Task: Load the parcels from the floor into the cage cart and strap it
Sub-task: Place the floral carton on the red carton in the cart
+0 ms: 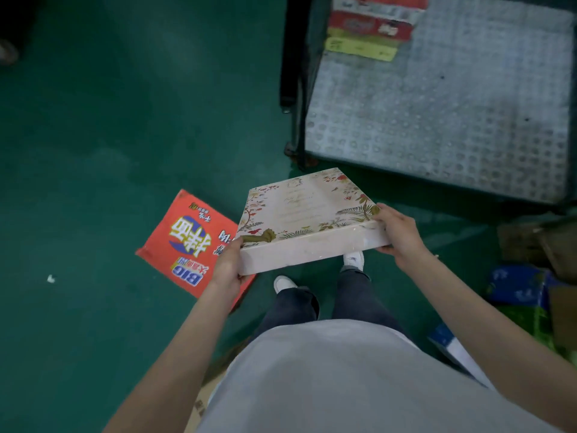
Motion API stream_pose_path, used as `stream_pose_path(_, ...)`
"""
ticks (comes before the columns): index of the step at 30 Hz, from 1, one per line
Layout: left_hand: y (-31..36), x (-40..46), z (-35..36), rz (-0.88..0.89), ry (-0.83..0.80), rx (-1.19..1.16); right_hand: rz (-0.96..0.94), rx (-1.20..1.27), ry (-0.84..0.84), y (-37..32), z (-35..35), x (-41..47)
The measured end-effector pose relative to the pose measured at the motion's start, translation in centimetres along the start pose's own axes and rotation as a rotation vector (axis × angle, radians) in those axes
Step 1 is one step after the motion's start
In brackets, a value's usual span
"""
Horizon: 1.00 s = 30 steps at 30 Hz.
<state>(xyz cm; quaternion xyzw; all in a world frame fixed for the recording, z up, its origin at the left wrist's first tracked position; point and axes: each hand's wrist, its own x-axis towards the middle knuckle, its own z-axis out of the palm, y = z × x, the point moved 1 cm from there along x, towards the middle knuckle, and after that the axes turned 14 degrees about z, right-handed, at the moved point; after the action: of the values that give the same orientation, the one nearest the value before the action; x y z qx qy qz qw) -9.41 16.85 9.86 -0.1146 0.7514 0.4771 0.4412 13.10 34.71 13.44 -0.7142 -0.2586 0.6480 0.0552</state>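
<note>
Pink floral box [299,220] held level, left grip [229,267] and right grip [396,229] clasping opposite near corners

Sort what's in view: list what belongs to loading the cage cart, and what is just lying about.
Part of the job:
- floral box, gripped by left hand and right hand
- cage cart floor, with stacked red and yellow boxes already at its back
- red parcel on the floor
- blue and green packs on the floor

Just lying about:
- white scrap
</note>
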Motion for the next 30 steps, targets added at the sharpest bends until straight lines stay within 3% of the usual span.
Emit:
stream_pose_path(10, 3.6, -0.2, 14.6, 0.114, -0.172, 0.171, 0.025, 0.287, 0.097, -1.8, -12.0, 4.1)
stream_pose_path(18, 6.8, -1.2, 27.3, 0.221, -0.241, 0.186, -0.014, 0.297, 0.057, -9.2, -20.9, 8.5)
stream_pose_path(30, 15.2, 2.5, 37.9, 0.348, -0.202, 0.055, -0.095, 0.289, -0.010, -21.2, -23.4, 14.7)
